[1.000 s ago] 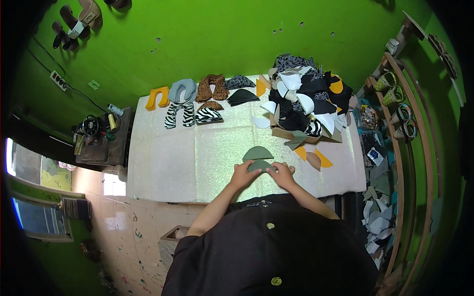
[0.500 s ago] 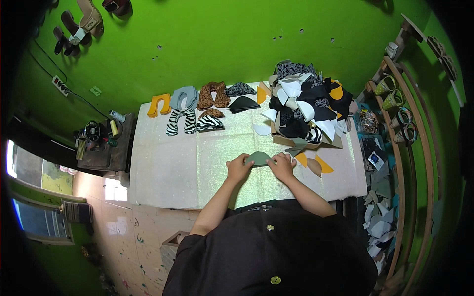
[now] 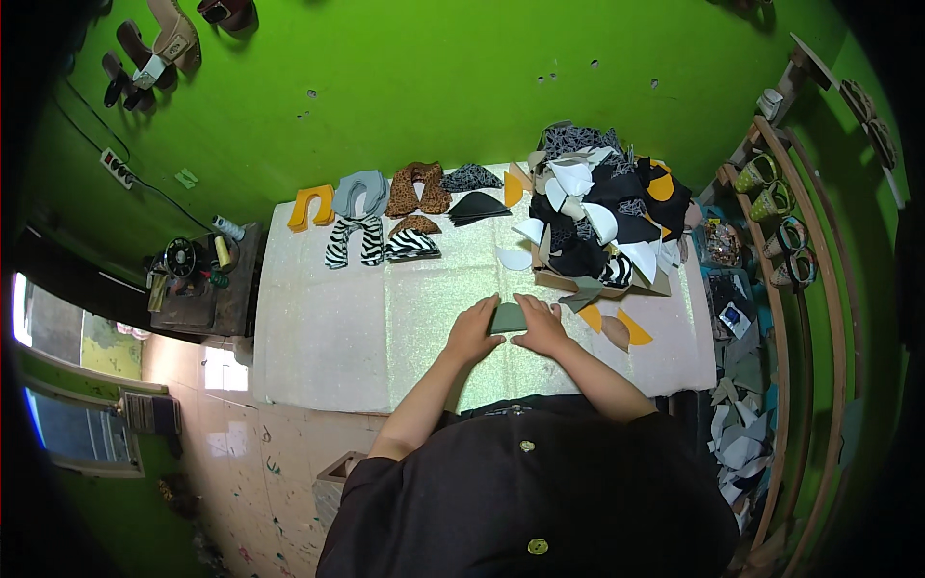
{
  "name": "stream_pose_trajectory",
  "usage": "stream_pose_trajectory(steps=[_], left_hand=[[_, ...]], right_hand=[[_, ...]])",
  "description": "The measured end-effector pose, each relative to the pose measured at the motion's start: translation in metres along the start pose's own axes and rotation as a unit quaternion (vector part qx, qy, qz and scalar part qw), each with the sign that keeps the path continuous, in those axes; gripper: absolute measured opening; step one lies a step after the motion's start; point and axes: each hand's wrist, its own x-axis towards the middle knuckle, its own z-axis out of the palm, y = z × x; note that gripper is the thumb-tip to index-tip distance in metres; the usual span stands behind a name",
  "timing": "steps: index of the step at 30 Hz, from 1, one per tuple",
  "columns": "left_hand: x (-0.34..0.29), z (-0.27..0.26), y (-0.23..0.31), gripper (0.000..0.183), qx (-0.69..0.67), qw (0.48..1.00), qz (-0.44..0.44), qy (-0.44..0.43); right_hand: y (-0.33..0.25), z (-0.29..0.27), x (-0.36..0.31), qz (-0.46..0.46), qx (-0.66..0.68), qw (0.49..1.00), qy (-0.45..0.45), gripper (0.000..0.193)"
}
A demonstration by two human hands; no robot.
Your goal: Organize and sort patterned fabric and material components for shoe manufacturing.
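Note:
Between my two hands a dark green half-round piece of material (image 3: 508, 318) lies on the table, curved edge facing away from me; how many layers it has I cannot make out. My left hand (image 3: 471, 329) holds its left side, fingers along the curve and thumb by the straight edge. On the opposite side, my right hand (image 3: 541, 328) grips it the same way. Part of the green piece is covered by my fingers. Right of my right hand lie yellow cut pieces (image 3: 633, 328) and a brown one (image 3: 614, 333).
A box (image 3: 655, 283) heaped with black, white and patterned scraps (image 3: 617, 207) stands at the back right. Yellow, grey, leopard and zebra cut pieces (image 3: 354, 241) line the back left. A sewing machine (image 3: 181, 255) is at left; a wooden sandal rack (image 3: 771, 193) at right.
My fingers have moved from pinching the green piece's lower corners to stretching along its sides, thumbs by the straight edge. The piece has shifted slightly toward me.

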Motion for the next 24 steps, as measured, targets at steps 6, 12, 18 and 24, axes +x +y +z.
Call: stream_pose_trajectory(steps=[6, 12, 18, 24], left_hand=[[-0.002, 0.010, -0.012, 0.067, -0.009, 0.999, -0.036, -0.039], [-0.001, 0.009, -0.009, 0.068, -0.024, 0.998, -0.044, -0.023], [-0.005, 0.005, 0.008, 0.069, 0.001, 0.995, 0.079, 0.063], [-0.009, 0.021, 0.006, 0.048, 0.047, 0.991, 0.110, 0.054]], right_hand=[[-0.001, 0.006, 0.005, -0.006, -0.036, 0.999, -0.005, 0.054], [0.000, 0.005, 0.007, 0.004, -0.033, 0.999, -0.014, 0.063], [-0.008, -0.001, -0.010, -0.068, -0.024, 0.994, 0.086, 0.070], [-0.024, -0.021, -0.016, -0.128, 0.014, 0.965, 0.229, 0.045]])
